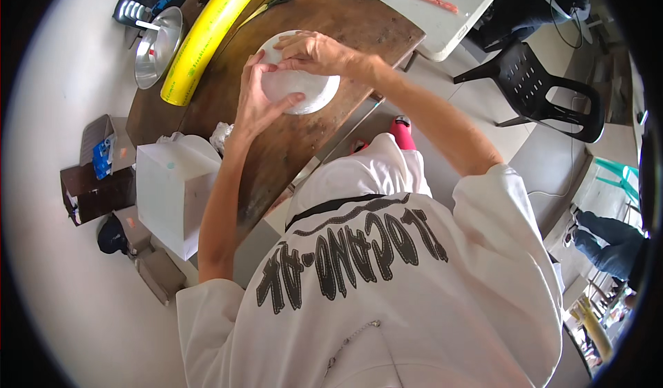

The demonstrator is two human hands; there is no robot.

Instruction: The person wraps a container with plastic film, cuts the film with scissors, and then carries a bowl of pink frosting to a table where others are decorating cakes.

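A round white object [311,90], seemingly a shallow dish or disc with a shiny, film-like surface, is over the brown wooden table [279,144]. My left hand [259,92] grips its near left side, the thumb lying across the top and the fingers around the edge. Over its upper part, my right hand [311,53] has its fingers bent and drawn together close to the left fingertips. Whether thin clear film is pinched there is too small to make out. Beyond my hands lie scissors [269,5] with black handles.
A long yellow printed roll [199,51] lies on the table's left, beside a metal bowl [160,48]. A white box [176,196] stands near my left forearm, by crumpled clear plastic [221,135]. Right are a white table [435,30] and black plastic chair [538,92].
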